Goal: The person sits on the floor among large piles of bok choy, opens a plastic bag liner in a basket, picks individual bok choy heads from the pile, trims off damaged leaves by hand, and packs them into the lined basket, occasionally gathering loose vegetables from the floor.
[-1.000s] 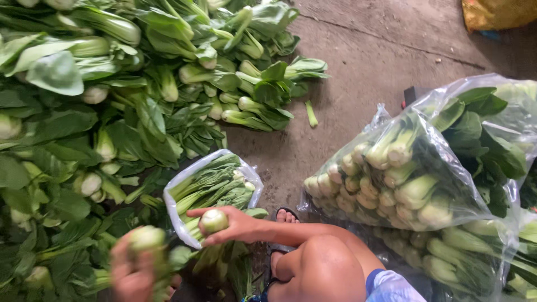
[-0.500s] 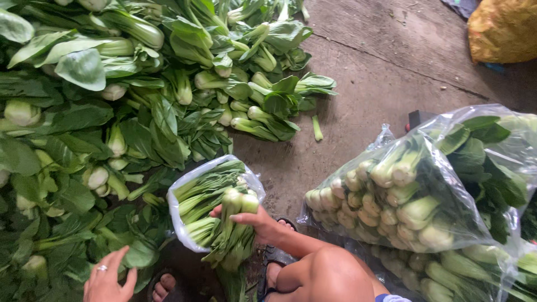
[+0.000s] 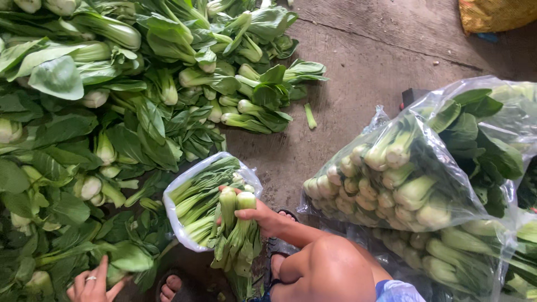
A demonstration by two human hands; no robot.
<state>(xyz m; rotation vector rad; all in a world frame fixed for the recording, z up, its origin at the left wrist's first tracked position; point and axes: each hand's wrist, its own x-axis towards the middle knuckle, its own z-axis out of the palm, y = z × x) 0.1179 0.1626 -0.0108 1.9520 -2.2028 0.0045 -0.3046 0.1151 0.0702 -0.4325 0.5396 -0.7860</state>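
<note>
My right hand [image 3: 263,218] is closed around two bok choy heads [image 3: 238,223], stems up, beside the small open bag [image 3: 184,223] so they slide in aligned; my left hand [image 3: 92,285], fingers spread, rests on the loose pile [image 3: 112,123]

I see the bok choy [image 3: 238,235], pale stems up, dark leaves hanging, held upright against the open bag [image 3: 193,204]; the bag lies tilted, partly filled.

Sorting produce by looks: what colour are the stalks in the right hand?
Pale green stalks, darker leaves below; head view.
</note>
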